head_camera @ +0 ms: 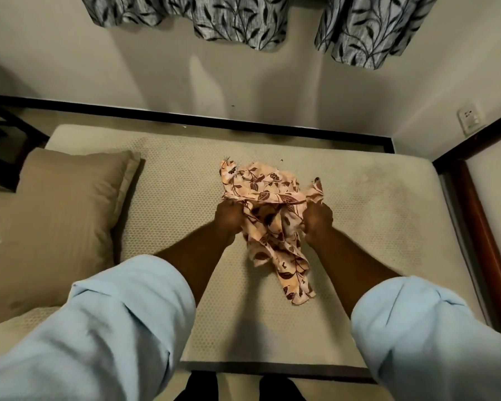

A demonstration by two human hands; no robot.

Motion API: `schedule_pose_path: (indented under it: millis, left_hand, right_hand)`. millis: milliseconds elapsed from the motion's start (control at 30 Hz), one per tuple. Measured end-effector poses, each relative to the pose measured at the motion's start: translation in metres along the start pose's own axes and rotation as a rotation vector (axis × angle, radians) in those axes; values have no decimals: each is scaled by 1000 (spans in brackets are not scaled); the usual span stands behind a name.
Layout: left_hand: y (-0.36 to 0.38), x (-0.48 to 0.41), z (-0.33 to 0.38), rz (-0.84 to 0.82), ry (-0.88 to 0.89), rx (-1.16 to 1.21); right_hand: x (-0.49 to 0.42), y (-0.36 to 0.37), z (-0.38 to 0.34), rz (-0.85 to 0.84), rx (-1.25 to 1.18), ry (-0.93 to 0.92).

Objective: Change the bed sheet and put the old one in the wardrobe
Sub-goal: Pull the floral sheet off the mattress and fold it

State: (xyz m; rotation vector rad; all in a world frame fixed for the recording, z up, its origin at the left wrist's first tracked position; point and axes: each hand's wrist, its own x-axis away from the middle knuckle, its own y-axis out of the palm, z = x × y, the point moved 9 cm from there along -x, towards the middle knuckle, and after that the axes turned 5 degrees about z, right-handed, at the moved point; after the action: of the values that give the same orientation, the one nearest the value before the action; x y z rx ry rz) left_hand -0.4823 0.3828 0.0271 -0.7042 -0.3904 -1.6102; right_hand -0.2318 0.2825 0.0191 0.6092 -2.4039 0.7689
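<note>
We see the scene through a single wide-angle camera worn on the person's head. It faces forward and steeply down across the bed [359, 227] from its near long edge, which runs along the bottom of the frame. We are close: the sleeves [113, 328] fill the lower corners, and the forearms run away from us to the left hand [227, 217] and right hand [318, 219], both gripping the sheet [269, 195] at mid-frame. The pillow [64, 212] lies to our left and the bed frame [480, 227] to our right. The far wall [156, 82] fills the upper third, with curtain [237, 21] hems at the top edge. The lens bows straight lines outward.
</note>
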Motion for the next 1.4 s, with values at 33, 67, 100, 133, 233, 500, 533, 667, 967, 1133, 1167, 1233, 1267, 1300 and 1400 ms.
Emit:
schedule_pose_path:
  millis: [33, 67, 100, 133, 233, 500, 533, 667, 967, 1133, 1167, 1233, 1267, 1300, 1400]
  left_hand:
    - [0, -4, 6, 3, 4, 11]
    - [-2, -2, 16, 14, 24, -10]
    - [-2, -1, 25, 20, 49, -37]
    - [-3, 1, 33, 31, 85, -87]
    - [5, 8, 58, -28, 265, -281]
    - [32, 38, 86, -349, 477, -485]
    - [30, 39, 88, -364, 492, -526]
    - [-3, 34, 99, -266, 561, -785]
    - [-78, 18, 109, 107, 563, -672]
    - [-101, 28, 112, 152, 545, -452]
    - [-104, 30, 113, 158, 543, -419]
    - [-111, 32, 114, 194, 533, -356]
    - [-115, 30, 112, 219, 515, -331]
    - [-118, 29, 111, 238, 492, -309]
    - [-123, 30, 113, 269, 500, -334]
  right_hand:
    - [4, -7, -6, 49, 20, -33]
    - [11, -15, -12, 98, 13, -54]
    - [16, -24, -17, 155, 22, -75]
    - [20, -30, -23, 198, 91, -120]
    - [41, -25, -56, 168, 450, -510]
    - [90, 52, -66, -315, 676, -1007]
    - [89, 51, -68, -291, 661, -969]
    - [79, 42, -58, -278, 819, -796]
    - [81, 23, -63, -244, 860, -776]
    - [90, 17, -64, -261, 728, -777]
    - [94, 18, -64, -270, 713, -799]
    - [101, 18, -66, -288, 677, -830]
    - [106, 17, -67, -291, 665, -843]
    - [107, 17, -68, -297, 656, -850]
    - [104, 18, -65, -298, 698, -821]
